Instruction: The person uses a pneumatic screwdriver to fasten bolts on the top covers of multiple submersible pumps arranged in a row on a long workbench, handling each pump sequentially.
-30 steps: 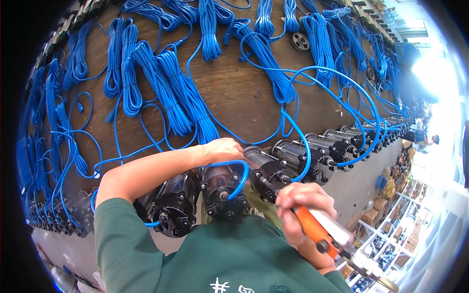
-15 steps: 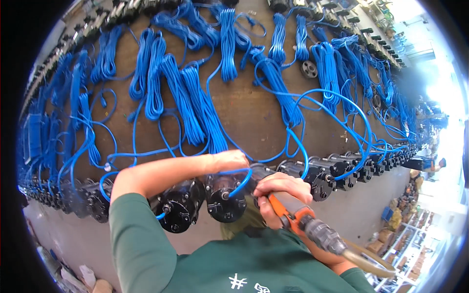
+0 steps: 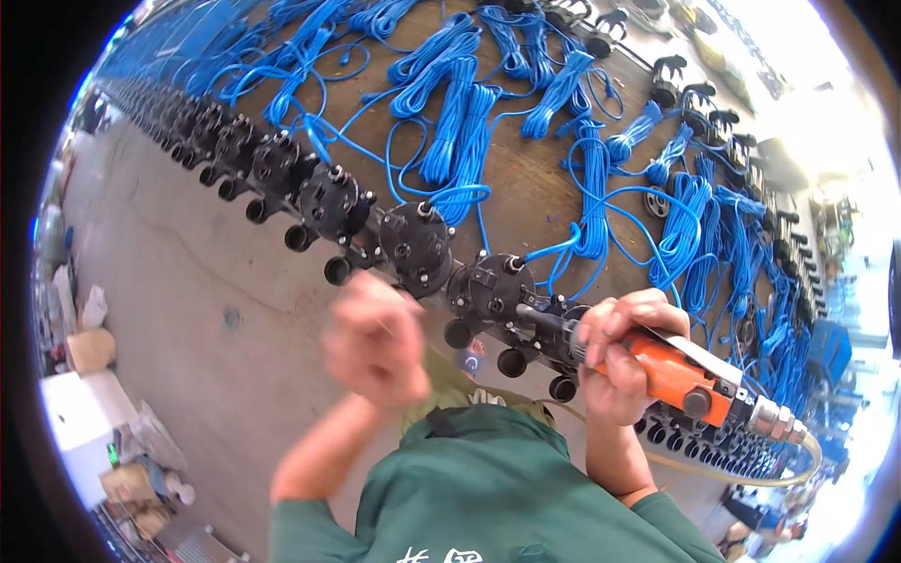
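My right hand is wrapped round an orange air screwdriver with a grey front end. Its tip points left, close to the end face of a black motor unit; I cannot tell whether they touch. A yellowish air hose curves away from the tool's back end. My left hand is raised over the floor, below another black motor unit. It is smeared by motion but its fingers look curled together; anything within them is hidden. A blue cable runs from the motor unit by the tool.
Black units stand in a long row along the near edge of a brown table. Coiled blue cable bundles cover much of it. Black clamp-like parts line the far side. Cartons and a white box lie on the floor at left.
The view has turned, showing more floor at left. My left hand has moved from over the motor units to below them. The air screwdriver has swung round, its tip now at a unit's end face.
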`<state>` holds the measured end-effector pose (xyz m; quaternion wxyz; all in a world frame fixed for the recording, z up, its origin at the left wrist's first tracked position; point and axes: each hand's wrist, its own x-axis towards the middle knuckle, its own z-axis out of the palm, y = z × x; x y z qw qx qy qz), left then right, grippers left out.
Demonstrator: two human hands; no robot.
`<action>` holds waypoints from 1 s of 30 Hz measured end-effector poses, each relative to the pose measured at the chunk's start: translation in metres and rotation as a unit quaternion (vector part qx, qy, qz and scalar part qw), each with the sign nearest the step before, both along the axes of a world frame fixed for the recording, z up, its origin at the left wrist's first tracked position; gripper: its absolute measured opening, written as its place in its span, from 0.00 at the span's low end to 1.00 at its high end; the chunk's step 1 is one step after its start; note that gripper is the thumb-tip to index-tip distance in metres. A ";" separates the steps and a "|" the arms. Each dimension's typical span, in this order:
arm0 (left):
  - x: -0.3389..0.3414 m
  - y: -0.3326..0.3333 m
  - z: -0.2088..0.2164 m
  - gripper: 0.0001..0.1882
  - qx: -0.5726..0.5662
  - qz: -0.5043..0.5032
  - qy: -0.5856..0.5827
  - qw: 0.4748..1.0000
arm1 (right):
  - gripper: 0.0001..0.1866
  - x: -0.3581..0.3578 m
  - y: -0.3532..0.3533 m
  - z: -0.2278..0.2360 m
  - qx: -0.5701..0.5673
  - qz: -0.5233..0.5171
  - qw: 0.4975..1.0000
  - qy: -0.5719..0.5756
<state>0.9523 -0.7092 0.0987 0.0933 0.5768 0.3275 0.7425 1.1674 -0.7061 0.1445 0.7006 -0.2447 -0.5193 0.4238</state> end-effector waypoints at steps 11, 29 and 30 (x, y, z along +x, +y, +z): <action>0.169 -0.049 -0.208 0.12 -0.363 -0.227 -0.812 0.396 | 0.19 0.018 -0.011 -0.033 -0.063 -0.015 0.993 -0.103; 0.167 -0.056 -0.212 0.09 -0.320 -0.235 -0.807 0.437 | 0.21 0.003 -0.005 -0.064 -0.051 0.053 0.989 -0.132; 0.168 -0.055 -0.215 0.09 -0.316 -0.239 -0.808 0.437 | 0.21 0.001 -0.005 -0.064 -0.055 0.056 0.989 -0.126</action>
